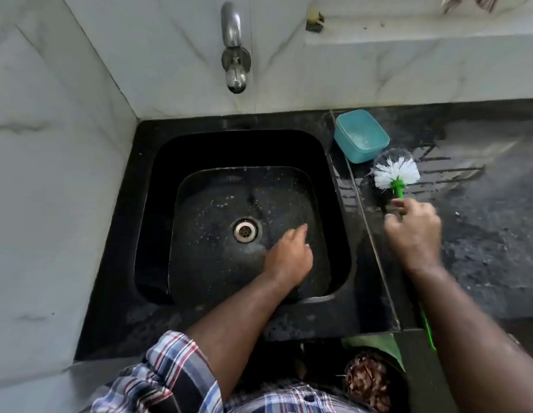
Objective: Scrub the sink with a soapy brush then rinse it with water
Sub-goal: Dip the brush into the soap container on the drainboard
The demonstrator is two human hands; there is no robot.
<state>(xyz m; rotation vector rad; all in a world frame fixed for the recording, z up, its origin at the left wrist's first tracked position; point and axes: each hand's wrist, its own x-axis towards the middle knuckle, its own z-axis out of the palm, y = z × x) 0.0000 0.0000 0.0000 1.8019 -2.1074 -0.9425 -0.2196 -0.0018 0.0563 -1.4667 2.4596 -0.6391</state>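
The black square sink (158,204) is wet, with specks on its floor and a metal drain (245,231) in the middle. My left hand (289,254) is down in the basin just right of the drain, fingers loosely curled, holding nothing. My right hand (414,231) is over the counter to the right of the sink, closed on the green handle of a brush. The brush (394,174) has a round white bristle head that points away from me, near a teal tub. The handle's rear end shows under my forearm.
A metal tap (234,55) sticks out of the white marble wall above the sink, with no water running. A teal plastic tub (361,135) with pale soapy residue stands on the wet black counter (482,222). A bin of brown scraps (369,380) sits below the counter edge.
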